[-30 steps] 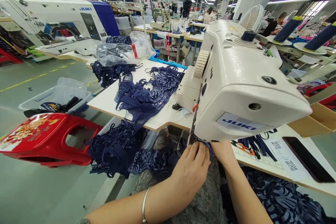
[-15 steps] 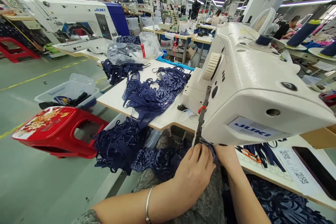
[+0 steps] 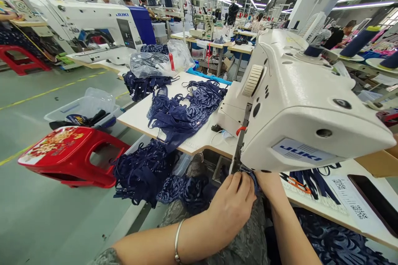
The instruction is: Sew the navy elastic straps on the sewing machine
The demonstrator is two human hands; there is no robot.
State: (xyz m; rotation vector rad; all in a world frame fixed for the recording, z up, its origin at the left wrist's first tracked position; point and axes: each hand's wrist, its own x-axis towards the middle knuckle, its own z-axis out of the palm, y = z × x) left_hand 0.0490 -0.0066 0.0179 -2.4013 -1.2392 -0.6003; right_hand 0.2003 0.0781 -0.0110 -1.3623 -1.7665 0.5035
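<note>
My left hand is curled at the front edge of the table, its fingers pinched on a navy fabric strip just under the head of the white JUKI sewing machine. My right hand reaches under the machine head beside it; its fingers are hidden by the machine and the strip. A silver bangle sits on my left wrist. More navy lace pieces lie piled on the white table to the left and hang over its edge.
A red plastic stool stands on the floor at left, a clear bin behind it. A clear plastic bag lies at the table's far end. A black phone and QR-code paper rest at right. Other machines and workers fill the background.
My hands have stayed at the needle area, shifting only slightly. The view has drifted a little left and up.
</note>
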